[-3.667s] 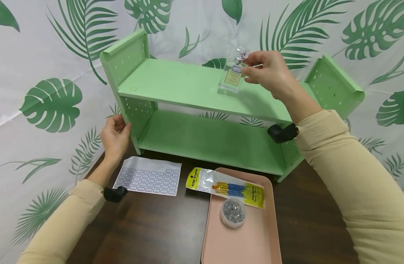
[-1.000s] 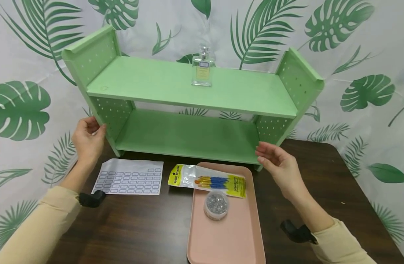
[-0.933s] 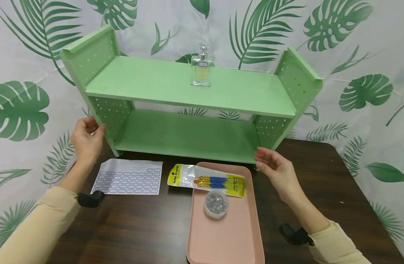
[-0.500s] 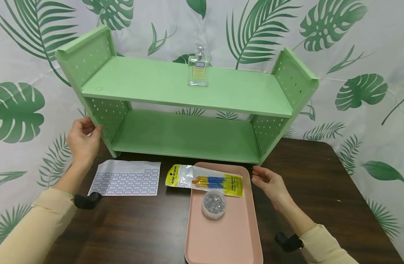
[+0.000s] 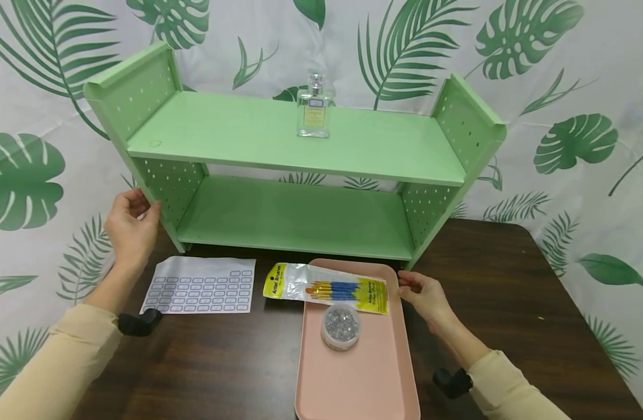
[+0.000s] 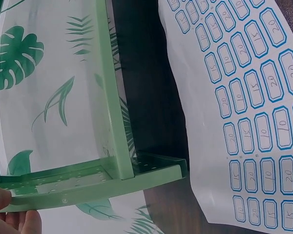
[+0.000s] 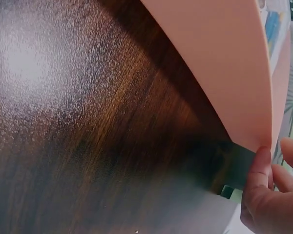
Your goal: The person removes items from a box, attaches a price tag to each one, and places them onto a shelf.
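At the left end of the green two-tier shelf (image 5: 295, 216), my left hand (image 5: 132, 230) grips the front edge of the perforated side panel. The left wrist view shows thumb and fingers around that edge. My right hand (image 5: 426, 298) is at the far right corner of the pink tray (image 5: 363, 385). In the right wrist view an index fingertip touches the tray's rim, with the thumb a little apart from it. A clear perfume bottle (image 5: 313, 114) with a small blue-edged sticker stands upright on the upper shelf.
A pack of artist brushes (image 5: 337, 289) lies across the tray's far end and overhangs its left side. A round tub (image 5: 341, 326) of clear, silvery pieces sits in the tray. Left of it, a price-sticker sheet (image 5: 203, 294) lies on the dark table (image 5: 216, 361).
My right hand let go of the perfume bottle, leaving it on the upper shelf, and came down past the shelf's right end to the tray corner. My left hand stayed on the side panel.
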Demonstrator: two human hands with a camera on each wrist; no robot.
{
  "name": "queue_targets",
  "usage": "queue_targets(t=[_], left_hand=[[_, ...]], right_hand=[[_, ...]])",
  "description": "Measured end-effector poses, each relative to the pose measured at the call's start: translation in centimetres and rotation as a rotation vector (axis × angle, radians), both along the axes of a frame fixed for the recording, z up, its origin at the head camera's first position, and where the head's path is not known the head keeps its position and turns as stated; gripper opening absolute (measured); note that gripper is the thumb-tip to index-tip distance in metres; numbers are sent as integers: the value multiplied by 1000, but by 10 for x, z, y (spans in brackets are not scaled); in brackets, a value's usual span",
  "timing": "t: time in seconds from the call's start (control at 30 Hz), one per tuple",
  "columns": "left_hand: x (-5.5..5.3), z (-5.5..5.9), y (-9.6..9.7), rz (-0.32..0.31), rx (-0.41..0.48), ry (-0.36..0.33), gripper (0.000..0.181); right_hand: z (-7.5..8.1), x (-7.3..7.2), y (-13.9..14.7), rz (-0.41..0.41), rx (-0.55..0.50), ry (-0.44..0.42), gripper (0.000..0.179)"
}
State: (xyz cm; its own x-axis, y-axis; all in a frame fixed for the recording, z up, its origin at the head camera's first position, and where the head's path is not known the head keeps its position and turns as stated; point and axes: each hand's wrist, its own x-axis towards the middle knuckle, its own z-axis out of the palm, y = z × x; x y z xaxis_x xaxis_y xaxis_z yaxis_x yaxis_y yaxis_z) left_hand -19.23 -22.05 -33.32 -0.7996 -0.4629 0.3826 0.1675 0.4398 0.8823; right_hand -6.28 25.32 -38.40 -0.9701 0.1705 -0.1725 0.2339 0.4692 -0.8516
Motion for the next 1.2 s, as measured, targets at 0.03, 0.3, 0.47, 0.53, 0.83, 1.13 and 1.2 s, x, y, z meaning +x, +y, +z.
queue_targets(t=[0.03,0.3,0.47,0.53,0.83,1.13,1.2], left_hand=[[0,-1,0,-5,11,-1,27],[18,-13,4,-54,276,82,33],[52,-22,28,-222,309,78,31],[68,-25,43,-371,236,5,31],[112,-42,131,-1087,27,-317,53],[111,-49,184,-1227,-340,-221,69],[111,-51,189,-1239,-399,-224,74]], right_hand=[[0,-1,0,1,8,2,40],[-2,-7,2,16,70,2,38],[-2,-10,4,18,85,8,36],[-1,-10,5,17,85,13,36],[-1,-10,5,20,84,13,34],[-6,-12,4,13,89,12,34],[-7,-12,4,14,94,13,34]])
